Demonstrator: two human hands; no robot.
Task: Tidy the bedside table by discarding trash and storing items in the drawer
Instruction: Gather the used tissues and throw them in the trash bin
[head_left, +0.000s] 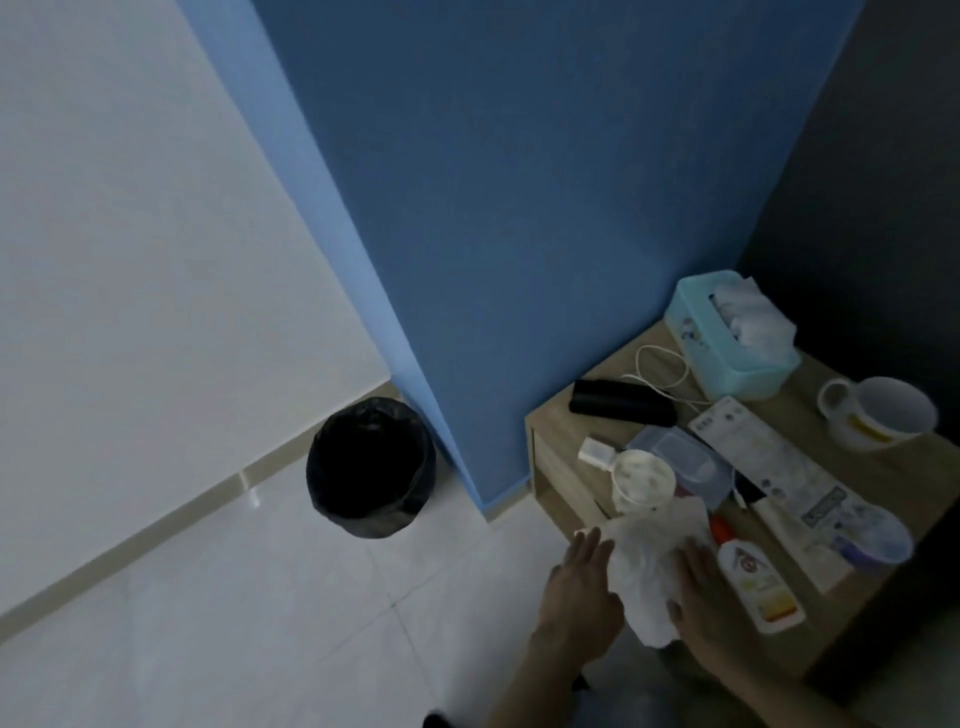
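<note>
Risk, drop: the crumpled white wad sits between two palms. If neither hand closes on it, it may slip to the floor on the way to the black-lined bin, which stands well apart to the left by the blue wall.
Risk, neighbours: the wad touches the paper cup and lies just beside the lotion bottle. A sweeping lift may tip the cup or push the bottle off the tabletop.
Left hand: the fingers are straight and together, flat against the wad's left side, gripping nothing.
Right hand: it lies along the wad's right side. Blur hides whether the thumb and fingers pinch it.
Wad, look: white, thin and heavily creased, with loose folds. Whether it is tissue or film cannot be told. It likely handles as soft and light.
Wad, place: at the tabletop's front-left edge, partly overhanging, between both hands.
</note>
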